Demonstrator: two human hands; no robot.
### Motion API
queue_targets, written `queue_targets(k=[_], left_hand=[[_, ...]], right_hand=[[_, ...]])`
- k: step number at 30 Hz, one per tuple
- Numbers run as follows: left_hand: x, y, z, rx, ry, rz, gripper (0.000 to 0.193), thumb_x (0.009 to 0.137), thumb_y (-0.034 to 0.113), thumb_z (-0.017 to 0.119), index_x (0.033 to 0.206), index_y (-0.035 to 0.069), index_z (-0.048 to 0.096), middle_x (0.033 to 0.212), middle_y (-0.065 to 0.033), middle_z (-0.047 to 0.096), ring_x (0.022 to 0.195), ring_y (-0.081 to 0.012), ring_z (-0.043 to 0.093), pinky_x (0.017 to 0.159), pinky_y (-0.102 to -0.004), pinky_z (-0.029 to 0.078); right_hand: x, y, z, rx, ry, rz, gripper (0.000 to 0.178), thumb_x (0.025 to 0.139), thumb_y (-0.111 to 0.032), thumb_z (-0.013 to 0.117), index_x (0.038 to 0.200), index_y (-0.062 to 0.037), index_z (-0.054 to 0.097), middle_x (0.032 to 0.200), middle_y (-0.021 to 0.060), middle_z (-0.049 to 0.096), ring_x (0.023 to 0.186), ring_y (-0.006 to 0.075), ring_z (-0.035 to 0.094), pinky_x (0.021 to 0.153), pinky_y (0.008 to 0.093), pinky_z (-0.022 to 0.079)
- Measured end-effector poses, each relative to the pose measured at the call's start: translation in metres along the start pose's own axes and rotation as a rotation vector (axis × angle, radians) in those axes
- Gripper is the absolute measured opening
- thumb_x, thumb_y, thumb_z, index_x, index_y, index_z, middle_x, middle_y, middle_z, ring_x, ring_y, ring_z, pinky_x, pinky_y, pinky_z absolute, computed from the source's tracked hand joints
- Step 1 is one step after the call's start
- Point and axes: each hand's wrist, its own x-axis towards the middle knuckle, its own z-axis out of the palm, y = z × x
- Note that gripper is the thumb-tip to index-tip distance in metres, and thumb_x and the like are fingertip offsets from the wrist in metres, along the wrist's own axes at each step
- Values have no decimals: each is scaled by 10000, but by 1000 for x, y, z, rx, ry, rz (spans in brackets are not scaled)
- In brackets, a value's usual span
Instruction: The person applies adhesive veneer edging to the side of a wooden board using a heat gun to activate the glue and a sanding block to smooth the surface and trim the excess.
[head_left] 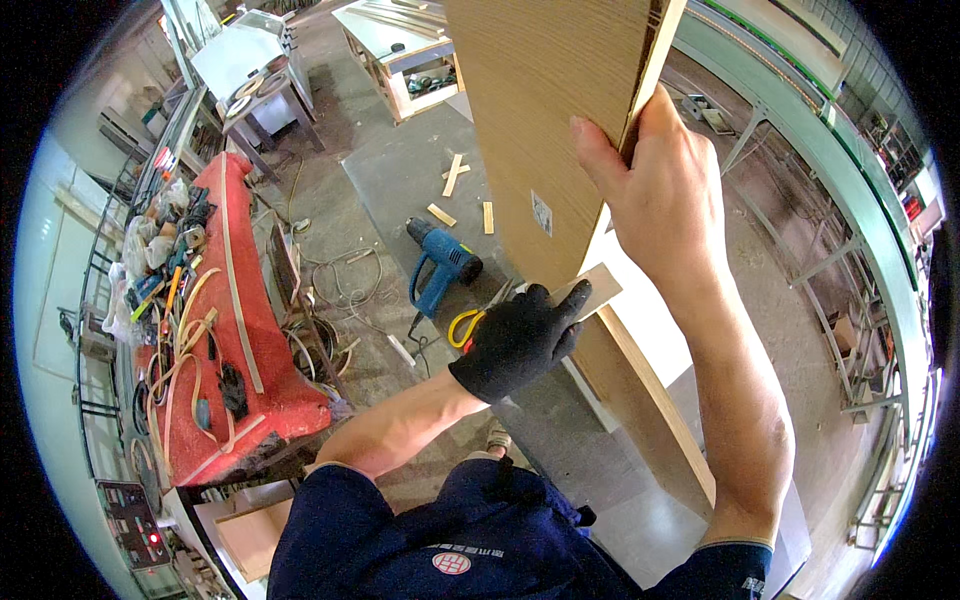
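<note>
My left hand, in a black glove, grips a short flat pale wooden strip close to the lower corner of a tall wood-grain panel. Bare, my right hand is clamped round the panel's right edge, thumb on the broad face, and holds it upright. A small printed label is stuck low on that face. Scissors with yellow and red handles show beside the glove, partly hidden by it. Beyond them a blue heat gun lies on the grey table.
Several short wood strips lie on the grey table. Another board with a wooden edge is below my right forearm. On the left stands a red-covered bench with tools and edging strips; cables trail on the floor. A green machine frame curves along the right.
</note>
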Motion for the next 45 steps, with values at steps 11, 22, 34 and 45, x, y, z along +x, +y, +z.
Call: queue_targets(k=[11,22,34,45], left_hand=[[-5,-5,8,-85,97,3,536,888,263,620,1381,93,498,783,-175,566,581,-320,572,497,-434,468],[-21,78,18,-176,29,151,658,873,288,633,1465,111,405,758,-159,554,544,-283,586,431,-452,478],[-38,134,35,-289,56,181,729,832,268,666,1491,143,378,760,-159,541,569,-286,589,443,-427,487],[-61,213,64,-412,100,216,572,893,86,542,1446,26,411,760,-161,557,640,-231,581,491,-347,483]], right_hand=[[2,-5,-9,66,-25,87,330,887,-303,654,921,13,566,760,212,672,749,394,677,684,447,533],[1,-9,-8,25,-46,73,356,871,-326,659,924,16,575,759,211,673,738,393,678,685,460,537],[5,-18,-19,51,-117,118,401,911,-363,627,975,32,599,715,144,675,630,248,690,650,356,549],[19,-67,-53,74,-350,461,255,950,-179,564,940,75,552,771,196,679,696,246,699,609,341,569]])
